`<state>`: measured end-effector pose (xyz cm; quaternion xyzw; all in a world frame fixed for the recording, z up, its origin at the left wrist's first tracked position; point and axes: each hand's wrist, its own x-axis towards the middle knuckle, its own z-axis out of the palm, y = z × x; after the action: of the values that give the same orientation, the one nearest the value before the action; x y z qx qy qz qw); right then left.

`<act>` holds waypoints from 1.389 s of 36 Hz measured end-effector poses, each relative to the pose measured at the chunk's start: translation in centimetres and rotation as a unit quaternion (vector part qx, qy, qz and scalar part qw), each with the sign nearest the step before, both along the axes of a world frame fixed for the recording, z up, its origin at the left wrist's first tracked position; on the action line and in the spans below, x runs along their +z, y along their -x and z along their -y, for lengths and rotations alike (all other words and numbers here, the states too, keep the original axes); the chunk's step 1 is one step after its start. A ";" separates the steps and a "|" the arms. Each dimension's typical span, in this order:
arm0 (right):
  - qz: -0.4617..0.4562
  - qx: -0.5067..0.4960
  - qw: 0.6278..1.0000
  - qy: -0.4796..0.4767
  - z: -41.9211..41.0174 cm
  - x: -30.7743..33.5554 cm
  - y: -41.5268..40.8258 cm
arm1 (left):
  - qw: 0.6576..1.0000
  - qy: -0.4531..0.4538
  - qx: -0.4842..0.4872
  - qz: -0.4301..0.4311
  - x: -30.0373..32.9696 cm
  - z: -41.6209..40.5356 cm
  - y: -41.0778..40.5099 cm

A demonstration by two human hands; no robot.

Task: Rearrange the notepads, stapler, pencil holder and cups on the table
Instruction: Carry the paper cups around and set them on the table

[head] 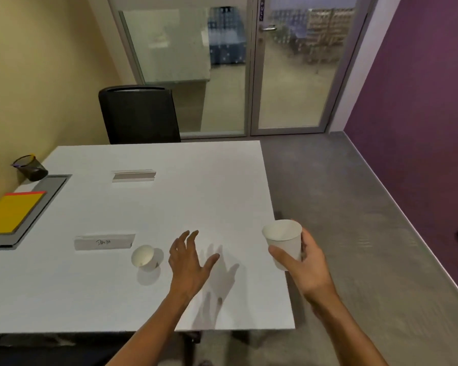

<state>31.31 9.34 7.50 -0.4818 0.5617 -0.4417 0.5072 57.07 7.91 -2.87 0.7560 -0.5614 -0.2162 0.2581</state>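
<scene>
The right hand [308, 262] grips a white paper cup [283, 240] at the white desk [196, 180] edge; the left hand [189, 262] hovers released. Set it down upright, inboard.

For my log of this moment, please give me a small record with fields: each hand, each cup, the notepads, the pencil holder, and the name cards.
right hand: holds upright white cup at the table's right edge
left hand: open, fingers spread above the table, holds nothing
second cup: stands on the table, left of the left hand
notepads: yellow over orange, far left
pencil holder: black mesh, far left corner
name cards: one near; one farther
stapler: not visible
</scene>
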 end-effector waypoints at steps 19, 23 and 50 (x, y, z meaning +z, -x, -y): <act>0.036 -0.035 0.999 0.007 -4.2 -0.9 20.5 | 0.961 0.030 -0.246 -0.127 7.5 -4.6 28.1; 0.041 -0.060 0.997 0.016 -4.1 -1.2 23.4 | 0.951 0.031 -0.276 -0.133 7.8 -3.6 32.2; -0.026 -0.147 0.988 0.042 20.8 1.3 38.0 | 0.926 0.078 -0.341 -0.139 8.3 26.4 46.3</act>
<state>-6.73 -11.42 8.77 -0.4261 0.6204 -0.5221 0.4012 10.77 -18.49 5.44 0.4587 -0.7591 -0.3495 0.3021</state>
